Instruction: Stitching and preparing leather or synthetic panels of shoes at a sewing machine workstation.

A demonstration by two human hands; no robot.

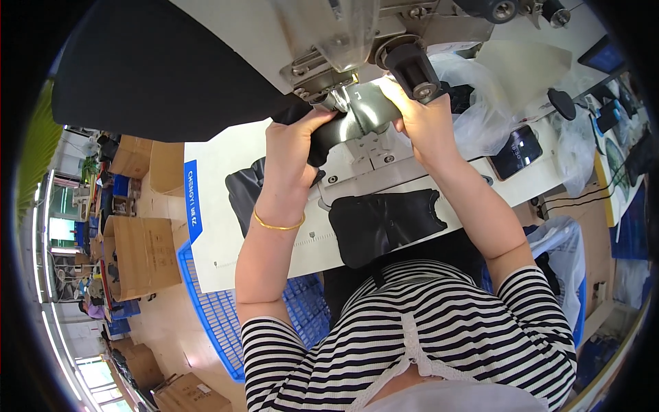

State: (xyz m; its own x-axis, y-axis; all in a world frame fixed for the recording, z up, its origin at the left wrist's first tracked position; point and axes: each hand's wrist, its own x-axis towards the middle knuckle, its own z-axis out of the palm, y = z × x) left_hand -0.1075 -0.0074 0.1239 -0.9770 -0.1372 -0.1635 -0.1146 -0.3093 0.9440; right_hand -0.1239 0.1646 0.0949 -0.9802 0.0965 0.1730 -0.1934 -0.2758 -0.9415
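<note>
A glossy black leather-like piece point(371, 111) lies under the presser foot point(336, 98) of a sewing machine, bright with reflected light. My left hand point(294, 141) grips its left end, thumb on top beside the foot. On the other side, my right hand point(427, 127) pinches the right end, with the thumb on the upper face and the fingers partly hidden beneath. A similar black piece point(384, 225) rests flat on the white table near its front edge. Another dark piece point(246, 196) lies left of my left wrist.
The machine head and a black panel point(165, 75) hang over the table point(226, 257). A phone point(516, 152) and clear plastic bags point(484, 103) lie to the right. Below the table stands a blue crate point(209, 323). Cardboard boxes point(141, 254) stand on the floor at left.
</note>
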